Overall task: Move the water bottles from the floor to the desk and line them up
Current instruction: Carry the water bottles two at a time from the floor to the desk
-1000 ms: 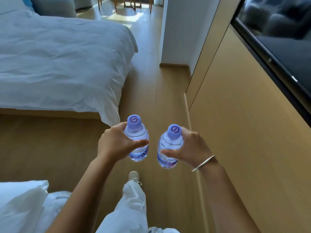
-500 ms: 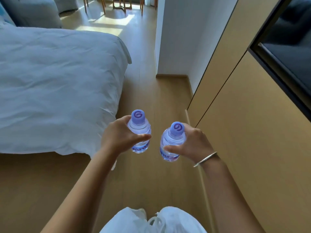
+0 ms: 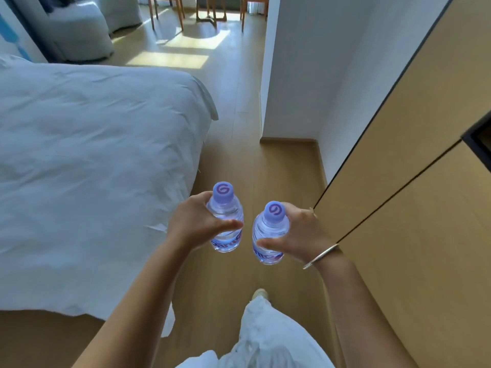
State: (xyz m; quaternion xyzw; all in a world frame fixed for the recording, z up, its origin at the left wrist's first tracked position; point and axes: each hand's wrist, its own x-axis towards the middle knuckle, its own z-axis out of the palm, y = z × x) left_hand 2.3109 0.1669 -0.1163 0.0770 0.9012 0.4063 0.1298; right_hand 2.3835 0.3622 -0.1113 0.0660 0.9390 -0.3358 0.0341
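I carry two clear water bottles with purple caps, upright, in front of me above the wooden floor. My left hand point(image 3: 194, 223) grips the left bottle point(image 3: 225, 211) around its body. My right hand point(image 3: 299, 233), with a metal bangle on the wrist, grips the right bottle point(image 3: 271, 227) the same way. The bottles sit close together without touching. No desk top shows in this view.
A bed with a white duvet point(image 3: 93, 168) fills the left. Wooden cabinet panels point(image 3: 411, 195) line the right, with a white wall corner point(image 3: 289, 88) ahead. The floor aisle point(image 3: 239, 128) runs forward to wooden chair and table legs point(image 3: 212, 9) and grey armchairs point(image 3: 79, 30).
I have walked forward along the aisle; the bed end and wall corner are nearer, the far room is more in view. Both hands keep holding the bottles at the same height.
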